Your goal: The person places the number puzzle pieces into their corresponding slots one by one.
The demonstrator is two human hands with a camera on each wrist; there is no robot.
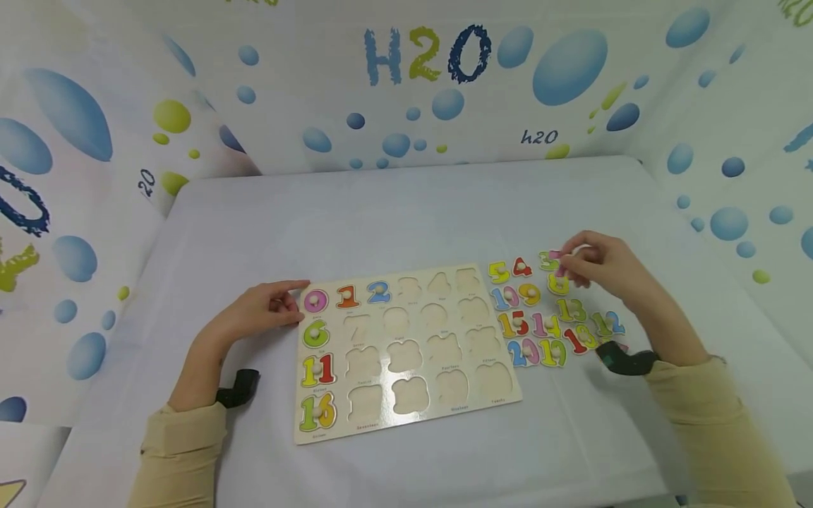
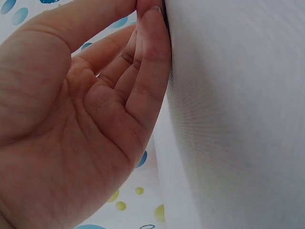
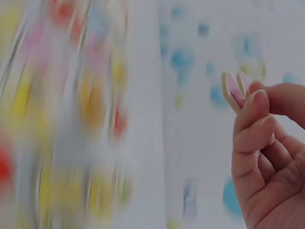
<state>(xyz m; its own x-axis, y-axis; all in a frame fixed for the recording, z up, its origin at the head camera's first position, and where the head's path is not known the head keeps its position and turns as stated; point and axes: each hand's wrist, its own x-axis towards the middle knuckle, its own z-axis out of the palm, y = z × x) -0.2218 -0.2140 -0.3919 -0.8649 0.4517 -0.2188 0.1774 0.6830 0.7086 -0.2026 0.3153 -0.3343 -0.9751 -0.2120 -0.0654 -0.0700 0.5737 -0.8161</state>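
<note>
A wooden number puzzle board (image 1: 375,416) lies on the table, with shallow cutouts and the pieces 0, 1, 2, 6, 11 and 16 seated in it. At its upper left corner, my left hand (image 1: 263,310) touches the edge with the index finger stretched out and the thumb lower down. The left wrist view shows that hand's palm (image 2: 71,143), its fingertips at the top. My right hand (image 1: 600,261) pinches a pink puzzle piece (image 3: 233,90) between thumb and fingers, above the loose pieces. Fingers hide part of the piece, so its number cannot be told.
Loose number pieces lie right of the board, among them the yellow 5 (image 1: 498,272), red 4 (image 1: 522,267), green 19 (image 1: 552,353) and red 18 (image 1: 579,340). Black wrist cameras (image 1: 625,360) sit near both sleeves. Printed curtains (image 1: 394,120) surround the white table (image 1: 356,219).
</note>
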